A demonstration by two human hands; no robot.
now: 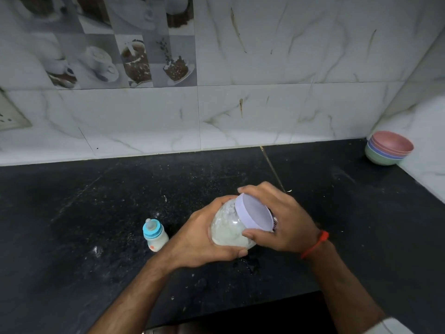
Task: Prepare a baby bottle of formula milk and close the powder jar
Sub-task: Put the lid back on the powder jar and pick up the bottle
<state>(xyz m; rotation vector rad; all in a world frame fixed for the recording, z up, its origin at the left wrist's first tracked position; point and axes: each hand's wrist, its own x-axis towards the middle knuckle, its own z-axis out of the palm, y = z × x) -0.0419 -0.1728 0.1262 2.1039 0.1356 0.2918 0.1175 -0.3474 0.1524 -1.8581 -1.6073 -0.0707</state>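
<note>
A clear powder jar (pixel 228 227) with white powder inside is held tilted above the black counter. My left hand (pixel 199 237) wraps around its body from the left and below. My right hand (pixel 281 220) grips the pale lilac lid (pixel 255 214), which sits on the jar's mouth and faces up and to the right. A small baby bottle (pixel 154 235) with a blue collar, a teat and milky white contents stands upright on the counter just left of my left hand.
The black stone counter (pixel 96 213) is dusted with spilled powder and has a wet patch (pixel 248 263) below the jar. A stack of coloured bowls (pixel 387 148) sits in the far right corner. Tiled walls rise behind and on the right.
</note>
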